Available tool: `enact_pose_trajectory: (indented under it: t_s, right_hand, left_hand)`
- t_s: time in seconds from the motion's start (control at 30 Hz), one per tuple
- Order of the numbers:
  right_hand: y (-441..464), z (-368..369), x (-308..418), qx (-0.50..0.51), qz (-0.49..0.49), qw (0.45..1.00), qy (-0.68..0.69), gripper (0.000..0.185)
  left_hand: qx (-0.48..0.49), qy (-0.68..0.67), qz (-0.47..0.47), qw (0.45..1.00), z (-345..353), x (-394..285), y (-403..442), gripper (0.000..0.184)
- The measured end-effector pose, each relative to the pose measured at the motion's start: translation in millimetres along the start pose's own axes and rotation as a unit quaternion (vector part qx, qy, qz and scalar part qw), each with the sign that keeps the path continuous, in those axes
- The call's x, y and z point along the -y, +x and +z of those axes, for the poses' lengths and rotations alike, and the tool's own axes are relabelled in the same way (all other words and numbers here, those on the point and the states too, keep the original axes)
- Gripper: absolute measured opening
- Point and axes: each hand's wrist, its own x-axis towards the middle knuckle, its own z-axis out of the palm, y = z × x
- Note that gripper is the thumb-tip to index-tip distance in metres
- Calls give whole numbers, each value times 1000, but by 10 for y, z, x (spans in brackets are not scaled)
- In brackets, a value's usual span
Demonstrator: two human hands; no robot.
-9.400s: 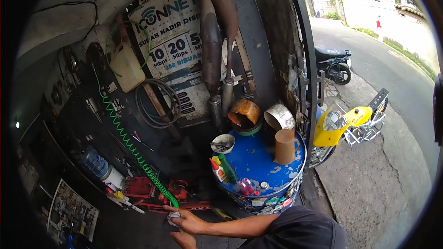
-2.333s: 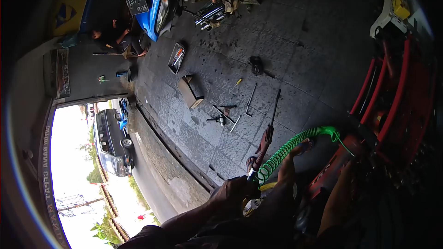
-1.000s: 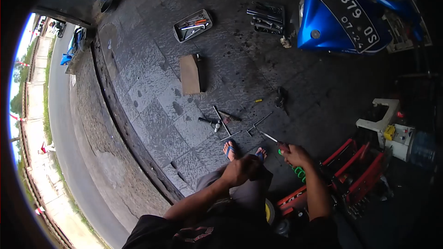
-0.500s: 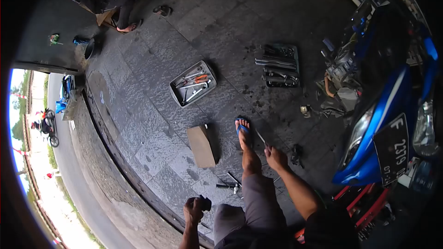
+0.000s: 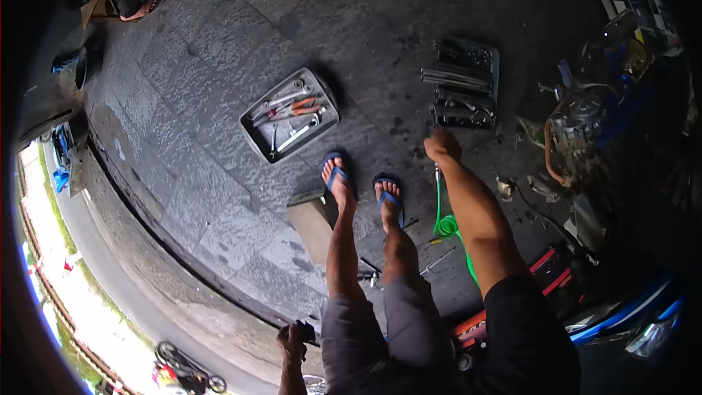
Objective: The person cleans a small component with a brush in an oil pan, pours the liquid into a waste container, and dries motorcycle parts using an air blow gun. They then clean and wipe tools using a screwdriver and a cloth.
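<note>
My right hand (image 5: 444, 146) is stretched forward, fingers closed round an air blow gun whose body is mostly hidden in the fist. From below the fist, a metal fitting leads into a green coiled air hose (image 5: 446, 227) that runs back beside my forearm. Just beyond that hand lies a tray of sockets and bars (image 5: 468, 82). My left hand (image 5: 291, 344), low by my left thigh, grips a small dark chunky part (image 5: 305, 332) whose kind I cannot make out.
A grey tray (image 5: 256, 143) with wrenches and orange-handled pliers lies ahead of my feet. A cardboard box (image 5: 311, 227) stands beside my left leg. Engine parts (image 5: 585, 113) and a blue motorcycle (image 5: 621, 314) are at right. Another person's foot (image 5: 142, 9) shows at upper left.
My right hand has reached forward toward the socket tray, and the green hose now shows behind it. My left hand has dropped lower with the dark part. Both my feet are now visible.
</note>
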Motion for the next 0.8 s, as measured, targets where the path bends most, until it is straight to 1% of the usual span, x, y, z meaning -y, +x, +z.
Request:
enact_pose_trajectory:
  t_s: [0.03, 0.07, 0.1, 0.13, 0.17, 0.2, 0.23, 0.27, 0.3, 0.33, 0.4, 0.47, 0.53, 0.6, 0.63, 0.73, 0.8]
  right_hand:
    - [198, -146, 96, -18, 1, 1000, 1, 37]
    - [324, -145, 95, -11, -33, 999, -31, 37]
    - [251, 41, 15, 21, -63, 995, -69, 36]
    - [175, 150, 10, 39, -62, 994, -80, 36]
    - [243, 59, 109, 9, -31, 997, -68, 37]
    - [247, -31, 175, -21, 7, 998, -53, 38]
    - [238, -87, 226, -17, 14, 998, -57, 38]
    - [266, -155, 333, 9, 33, 998, -56, 39]
    - [293, -166, 395, 37, 49, 997, -56, 40]
    - [309, -161, 414, 39, 52, 996, -61, 40]
    - [351, -209, 458, -15, 46, 996, -74, 40]
    - [370, -259, 518, -11, 51, 995, -85, 40]
    - [387, -330, 573, -4, 62, 994, -91, 40]
    - [453, -318, 568, -1, 69, 993, -91, 40]
    - [487, -308, 566, 5, 74, 993, -91, 39]
    - [509, -312, 580, -9, 64, 992, -112, 39]
    - [507, -310, 596, -10, 60, 992, -111, 39]
  left_hand:
    - [6, -31, 14, 999, 109, 91, 330, 44]
    - [49, -76, 22, 996, 91, 179, 526, 42]
    - [50, -45, -14, 998, 29, -8, 508, 41]
    - [47, -20, -48, 998, 113, -432, 487, 41]
    - [55, -19, 0, 998, 220, -786, 451, 41]
    - [87, -78, 9, 993, 276, -989, 445, 42]
    - [57, -49, -6, 997, 172, -749, 540, 42]
    - [25, -19, -20, 999, 62, -543, 623, 42]
    - [27, -17, -29, 999, -16, -564, 605, 42]
    - [34, -2, -47, 998, -85, -587, 583, 42]
    - [46, 10, -64, 997, -164, -649, 621, 42]
    - [39, 1, -86, 996, -229, -609, 568, 42]
    - [45, -19, -87, 995, -262, -485, 597, 44]
    - [55, -14, -123, 991, -178, -739, 515, 44]
    - [31, 2, -146, 989, -201, -646, 525, 45]
    - [31, -8, -131, 991, -171, -613, 508, 45]
    - [33, 5, -141, 990, -162, -586, 510, 45]
